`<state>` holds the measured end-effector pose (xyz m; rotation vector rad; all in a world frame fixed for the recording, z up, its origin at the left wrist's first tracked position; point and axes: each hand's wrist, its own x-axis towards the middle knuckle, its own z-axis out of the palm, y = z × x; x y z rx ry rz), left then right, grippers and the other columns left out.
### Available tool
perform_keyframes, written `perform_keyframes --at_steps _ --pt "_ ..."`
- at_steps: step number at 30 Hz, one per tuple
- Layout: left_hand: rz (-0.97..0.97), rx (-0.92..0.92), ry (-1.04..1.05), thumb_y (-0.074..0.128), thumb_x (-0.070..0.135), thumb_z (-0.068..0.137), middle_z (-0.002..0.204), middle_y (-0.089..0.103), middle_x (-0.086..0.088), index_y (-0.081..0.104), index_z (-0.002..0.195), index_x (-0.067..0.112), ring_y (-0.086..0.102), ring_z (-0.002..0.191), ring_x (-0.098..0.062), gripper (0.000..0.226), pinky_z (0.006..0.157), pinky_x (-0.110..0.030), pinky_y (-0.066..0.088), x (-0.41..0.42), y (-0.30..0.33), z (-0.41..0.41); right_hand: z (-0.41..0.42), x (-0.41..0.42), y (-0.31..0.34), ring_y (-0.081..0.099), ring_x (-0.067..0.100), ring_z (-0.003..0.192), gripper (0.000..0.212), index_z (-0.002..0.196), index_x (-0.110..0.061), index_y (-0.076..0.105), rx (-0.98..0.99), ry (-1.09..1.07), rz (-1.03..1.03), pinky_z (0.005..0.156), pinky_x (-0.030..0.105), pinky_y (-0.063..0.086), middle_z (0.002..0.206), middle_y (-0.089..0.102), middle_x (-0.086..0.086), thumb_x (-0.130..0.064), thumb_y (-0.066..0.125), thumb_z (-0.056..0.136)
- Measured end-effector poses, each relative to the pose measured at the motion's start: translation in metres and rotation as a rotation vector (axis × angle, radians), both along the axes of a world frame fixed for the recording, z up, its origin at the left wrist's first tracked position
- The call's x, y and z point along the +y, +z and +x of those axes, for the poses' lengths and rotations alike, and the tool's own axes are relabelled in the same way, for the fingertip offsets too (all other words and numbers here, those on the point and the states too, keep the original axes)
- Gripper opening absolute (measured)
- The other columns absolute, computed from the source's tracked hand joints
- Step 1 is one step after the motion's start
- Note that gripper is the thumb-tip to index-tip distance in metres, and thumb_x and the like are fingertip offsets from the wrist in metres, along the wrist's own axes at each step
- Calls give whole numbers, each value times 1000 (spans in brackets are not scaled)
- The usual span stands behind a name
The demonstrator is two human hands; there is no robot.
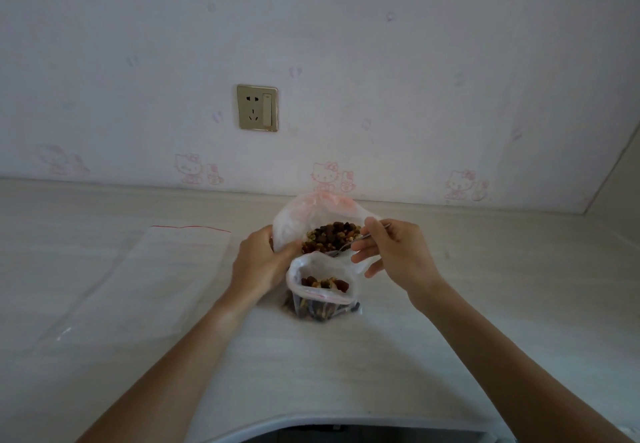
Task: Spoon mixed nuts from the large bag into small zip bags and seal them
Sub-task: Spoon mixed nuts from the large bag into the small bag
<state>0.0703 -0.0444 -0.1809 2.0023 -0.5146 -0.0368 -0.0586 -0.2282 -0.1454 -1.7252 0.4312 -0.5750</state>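
The large bag (pixel 311 217) stands open on the pale counter (pixel 450 304) just before the wall, its mouth showing a heap of mixed nuts (pixel 332 236). The left hand (pixel 261 262) is at the large bag's left side, fingers curled round the plastic rim there and gripping it; whether that grip also catches the small bag's edge cannot be told. The small bag (pixel 323 290) sits directly in front of the large bag, touching it, mouth open and red zip strip curving across its near side, with nuts inside it. The right hand (pixel 391 250) is at the large bag's right, its grip closed on the handle of a metal spoon (pixel 349 245), thumb and forefinger pinching it while the lower fingers hang looser. The spoon's bowl points left and lies at the near lip of the large bag, above the far rim of the small bag; whether it carries nuts is too blurred to tell. Left of the large bag, well apart, empty zip bags (pixel 156 269) lie flat on the counter. Above and left of the large bag a socket plate (pixel 257 107) is set in the wall.
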Motion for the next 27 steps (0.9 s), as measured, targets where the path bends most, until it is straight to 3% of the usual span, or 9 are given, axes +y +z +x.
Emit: perform_keyframes --at_steps 2,5,9,17,21,27 --pt "1 -18 -8 78 46 88 87 77 3 73 98 20 74 83 -21 28 79 -55 60 -1 -3 2 5 4 -3 76 31 68 31 94 -2 71 7 -3 40 47 35 59 79 78 13 -26 55 106" --pt "-15 -22 -11 78 35 90 90 77 3 72 102 18 73 84 -20 21 79 -53 60 0 -6 6 9 4 -5 75 31 66 31 96 1 71 15 -15 105 48 36 59 81 78 15 -23 55 106" --pt "-166 56 7 76 30 91 106 69 11 57 127 21 69 94 -7 42 75 -26 55 0 -3 4 9 4 -8 75 30 64 32 97 3 71 15 -29 133 48 34 59 81 78 14 -23 55 107" --pt "-198 36 -14 68 33 97 103 74 -1 68 112 17 71 96 -21 22 88 -47 59 -3 1 -1 7 4 -10 76 29 66 30 98 0 72 0 -43 176 50 33 60 80 78 13 -22 54 107" --pt "-246 37 -19 71 34 96 116 71 3 59 132 17 71 98 -12 42 88 -37 60 -4 1 -2 5 3 -11 76 28 67 30 96 0 71 -25 -68 208 49 33 59 81 78 15 -20 52 108" --pt "-275 10 -57 70 36 96 110 73 7 61 129 21 73 89 -5 37 83 -35 63 -6 2 -5 5 3 -10 75 26 65 30 98 1 69 -23 -91 262 48 32 58 80 78 16 -18 48 109"
